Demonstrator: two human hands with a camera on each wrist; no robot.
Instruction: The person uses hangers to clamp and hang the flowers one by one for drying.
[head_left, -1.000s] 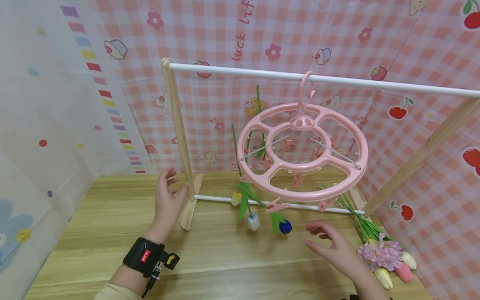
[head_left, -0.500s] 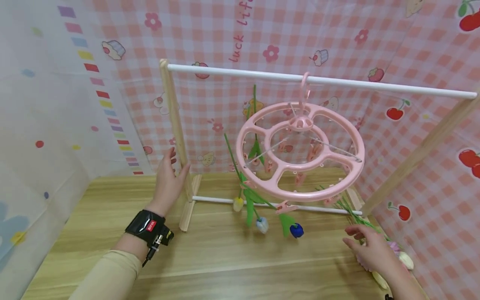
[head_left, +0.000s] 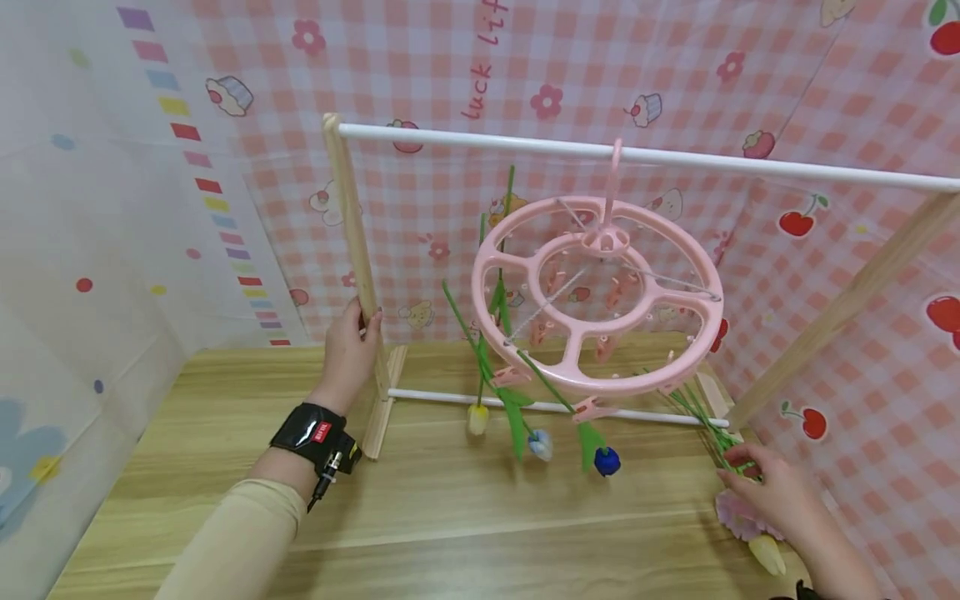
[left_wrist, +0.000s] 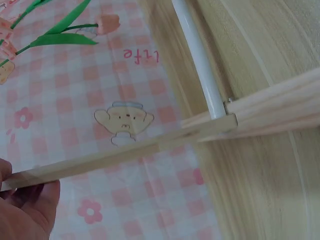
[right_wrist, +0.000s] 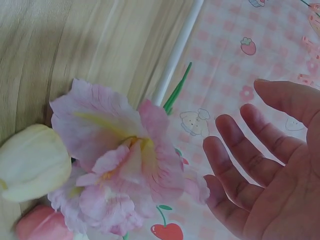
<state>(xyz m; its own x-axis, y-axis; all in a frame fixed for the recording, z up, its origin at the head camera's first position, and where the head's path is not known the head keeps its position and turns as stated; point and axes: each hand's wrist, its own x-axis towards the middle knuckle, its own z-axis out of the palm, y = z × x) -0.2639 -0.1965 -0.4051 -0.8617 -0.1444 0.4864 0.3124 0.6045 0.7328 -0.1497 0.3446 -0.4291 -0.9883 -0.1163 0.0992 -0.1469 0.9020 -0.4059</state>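
My left hand [head_left: 348,360] grips the wooden left post [head_left: 352,225] of a rack; the left wrist view shows thumb and fingers on either side of this post [left_wrist: 107,157]. Over at the right, my right hand [head_left: 780,492] hovers above loose artificial flowers, its fingers relaxed and holding nothing. A lilac flower [right_wrist: 115,135] lies closest to that hand, beside a pale tulip [right_wrist: 35,162] and a pink tulip [right_wrist: 45,225]. From the pink round clip hanger [head_left: 600,385] hang a dark blue flower [head_left: 607,461], a pale blue flower [head_left: 540,444] and a yellow tulip [head_left: 477,419], heads down.
The hanger hooks over the rack's white top rod [head_left: 465,142]. A lower white rod [head_left: 427,398] joins the feet near the tabletop [head_left: 450,517]. At the right stands the other wooden post [head_left: 840,312], close to the checked cloth [head_left: 420,75] that backs the table.
My left hand has risen along the post and now grips it. The right hand has moved right, over the loose flowers. The hanger has turned, carrying its flowers rightward.
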